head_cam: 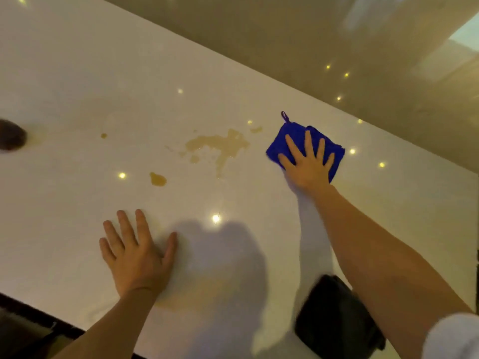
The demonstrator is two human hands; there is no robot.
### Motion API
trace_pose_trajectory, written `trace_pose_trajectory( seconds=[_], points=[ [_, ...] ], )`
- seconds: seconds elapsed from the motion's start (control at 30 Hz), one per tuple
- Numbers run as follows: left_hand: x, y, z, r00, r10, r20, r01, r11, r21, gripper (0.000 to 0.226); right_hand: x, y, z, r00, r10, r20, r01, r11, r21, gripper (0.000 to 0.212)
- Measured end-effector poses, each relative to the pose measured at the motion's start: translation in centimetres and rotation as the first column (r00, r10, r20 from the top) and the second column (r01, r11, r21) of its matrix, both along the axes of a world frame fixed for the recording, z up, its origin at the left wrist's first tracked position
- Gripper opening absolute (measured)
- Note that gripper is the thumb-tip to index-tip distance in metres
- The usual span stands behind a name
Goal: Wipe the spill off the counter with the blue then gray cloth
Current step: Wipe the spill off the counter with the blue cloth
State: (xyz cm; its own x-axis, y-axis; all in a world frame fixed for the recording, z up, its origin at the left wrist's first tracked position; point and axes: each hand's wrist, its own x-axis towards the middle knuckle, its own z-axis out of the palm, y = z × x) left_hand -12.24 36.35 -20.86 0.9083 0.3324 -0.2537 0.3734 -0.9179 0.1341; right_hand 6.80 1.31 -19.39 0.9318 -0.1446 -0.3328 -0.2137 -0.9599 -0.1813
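Note:
A brownish spill (220,146) spreads over the middle of the glossy white counter (77,86), with smaller drops (158,179) to its left and front. To the spill's right lies a folded blue cloth (293,136) with a hanging loop. My right hand (308,161) presses flat on the blue cloth, fingers spread. Nearer to me, my left hand (137,250) rests flat on the bare counter, fingers apart, holding nothing. A dark gray folded cloth (337,320) lies at the counter's near edge under my right forearm.
A dark rounded object (11,134) sits at the far left edge of the view. A glossy wall (337,47) rises behind the counter's far edge. The counter's dark near edge (31,309) runs along the bottom left.

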Motion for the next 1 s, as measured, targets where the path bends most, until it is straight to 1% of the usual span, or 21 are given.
trace_pose_trajectory(
  seconds=[0.03,0.07,0.1,0.13,0.2,0.23,0.27,0.3,0.33,0.37,0.4,0.43,0.47,0.5,0.53,0.57,0.63,0.73,0.8,0.83,1.0],
  points=[
    [0.0,-0.1,0.0,1.000,-0.001,0.005,0.001,1.000,-0.007,0.092,0.5,0.1,0.2,0.999,-0.051,-0.002,0.051,0.999,-0.005,0.068],
    [-0.2,0.0,0.1,1.000,0.004,0.014,-0.003,1.000,-0.010,0.092,-0.1,1.0,0.1,0.998,-0.058,0.007,0.058,0.998,-0.013,0.067],
    [-0.3,0.0,0.1,1.000,0.008,0.018,-0.008,1.000,-0.009,0.092,-1.8,2.7,0.1,1.000,-0.021,0.018,0.022,0.999,-0.037,0.067],
    [-0.5,0.1,0.0,1.000,0.016,0.012,-0.016,1.000,-0.002,0.092,-4.6,4.8,-0.1,0.999,0.051,0.009,-0.050,0.997,-0.052,0.068],
    [-0.1,-0.1,-0.1,0.999,0.042,-0.002,-0.042,0.999,0.009,0.094,-12.4,9.5,-0.7,0.970,0.236,0.058,-0.235,0.972,-0.018,0.070],
    [0.3,-0.3,0.1,0.998,0.060,-0.011,-0.060,0.998,0.018,0.095,-16.1,11.4,-0.8,0.932,0.349,0.093,-0.349,0.937,-0.020,0.070],
    [0.4,-0.4,0.3,0.997,0.070,-0.037,-0.069,0.997,0.032,0.095,-18.7,12.3,-0.6,0.866,0.494,0.077,-0.495,0.869,-0.005,0.069],
    [0.5,-0.6,0.6,0.996,0.064,-0.062,-0.062,0.997,0.043,0.095,-20.1,12.1,-0.6,0.755,0.653,0.059,-0.654,0.756,-0.010,0.069],
    [0.6,-0.6,0.9,0.995,0.055,-0.080,-0.051,0.998,0.044,0.095,-20.2,11.2,-0.8,0.645,0.763,0.035,-0.763,0.646,-0.004,0.070],
    [0.5,-0.6,0.9,0.996,0.046,-0.080,-0.043,0.998,0.037,0.094,-19.5,9.6,-0.7,0.606,0.794,0.044,-0.795,0.606,0.021,0.074],
    [0.6,-0.5,1.0,0.996,0.053,-0.066,-0.052,0.998,0.024,0.093,-17.6,7.8,-0.5,0.639,0.768,0.049,-0.769,0.638,0.042,0.081],
    [0.4,-0.5,0.9,0.997,0.058,-0.050,-0.057,0.998,0.012,0.093,-15.1,6.0,-0.3,0.732,0.680,0.033,-0.681,0.731,0.049,0.090],
    [0.5,-0.4,1.0,0.997,0.060,-0.044,-0.060,0.998,-0.001,0.094,-11.9,4.4,0.0,0.837,0.547,-0.019,-0.547,0.837,0.032,0.099],
    [0.5,-0.4,0.9,0.998,0.055,-0.040,-0.056,0.998,-0.008,0.095,-8.7,3.1,0.3,0.918,0.388,-0.086,-0.389,0.921,0.003,0.106],
    [0.5,-0.6,1.0,0.998,0.048,-0.039,-0.049,0.999,-0.017,0.095,-5.8,2.1,0.7,0.965,0.227,-0.129,-0.232,0.973,-0.018,0.114],
    [0.6,-0.4,0.7,0.998,0.049,-0.032,-0.050,0.998,-0.023,0.095,-2.8,1.9,0.6,0.984,0.109,-0.143,-0.112,0.994,-0.013,0.120],
    [0.6,-0.5,0.6,0.999,0.045,-0.015,-0.045,0.998,-0.033,0.093,1.2,2.2,0.5,0.993,-0.025,-0.119,0.025,1.000,-0.002,0.123],
    [0.7,-0.4,0.3,0.999,0.048,-0.006,-0.049,0.998,-0.043,0.095,3.8,4.7,-0.3,0.998,-0.067,-0.006,0.066,0.996,-0.053,0.111],
    [0.6,-0.4,0.5,0.999,0.042,-0.001,-0.042,0.998,-0.053,0.096,4.3,6.3,-0.5,0.998,-0.059,0.019,0.060,0.996,-0.070,0.106],
    [0.7,-0.5,0.7,0.999,0.033,-0.003,-0.033,0.997,-0.062,0.096,4.5,7.1,-0.3,0.999,-0.038,0.014,0.039,0.997,-0.060,0.105],
    [0.7,-0.6,1.0,0.998,0.052,-0.041,-0.054,0.998,-0.038,0.093,2.1,14.7,-0.4,0.981,0.187,0.041,-0.188,0.982,0.010,0.098]
  ],
)
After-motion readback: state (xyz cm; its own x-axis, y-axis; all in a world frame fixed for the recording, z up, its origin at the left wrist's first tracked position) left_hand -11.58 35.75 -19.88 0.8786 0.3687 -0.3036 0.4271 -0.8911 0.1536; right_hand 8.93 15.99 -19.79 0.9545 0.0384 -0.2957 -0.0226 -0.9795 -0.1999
